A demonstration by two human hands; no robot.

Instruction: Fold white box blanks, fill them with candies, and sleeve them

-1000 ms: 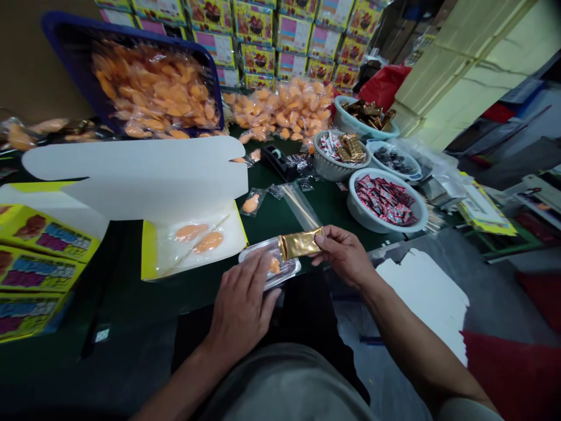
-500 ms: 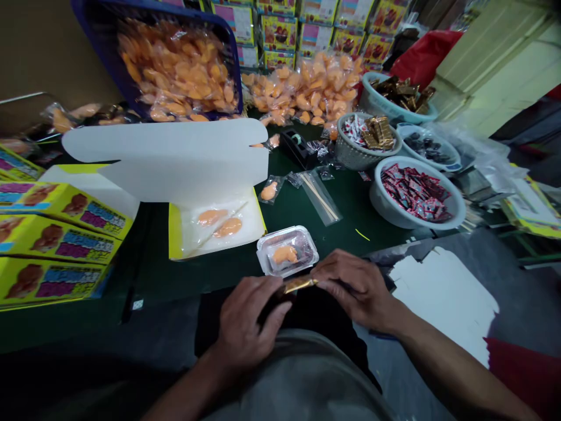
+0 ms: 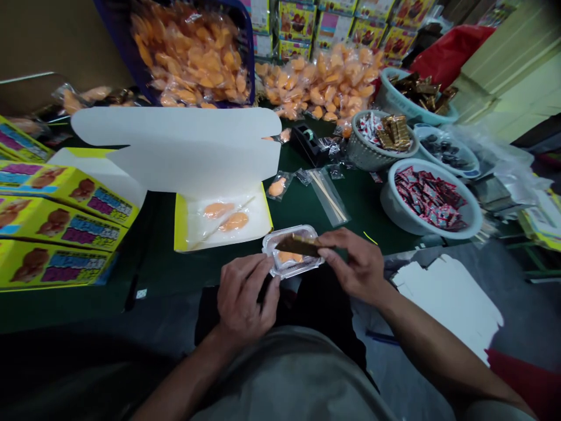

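My right hand (image 3: pixel 357 260) pinches one end of a flat gold-foil packet (image 3: pixel 293 244). The packet slants over a small clear plastic tray (image 3: pixel 310 268) at the table's front edge. An orange piece (image 3: pixel 290 257) lies inside the tray, partly covered by the packet. At the tray's near left corner, my left hand (image 3: pixel 245 298) has thumb and fingers closed about the rim. Behind it stands an open yellow box (image 3: pixel 180 225) with its white lid (image 3: pixel 184 143) raised. Two wrapped orange pieces (image 3: pixel 234 221) and a thin stick lie in the box.
Yellow printed boxes (image 3: pixel 87 231) are stacked at left. A blue basket (image 3: pixel 249 64) of orange pieces stands at the back. Bowls of small packets, including a white bowl (image 3: pixel 394 207), fill the right. Bagged sticks (image 3: pixel 328 196) and a black tape dispenser (image 3: pixel 307 143) lie mid-table.
The gold packet has moved from between both hands, up over the tray, now in my right hand alone. My left hand has let go of it and come to the tray's corner.
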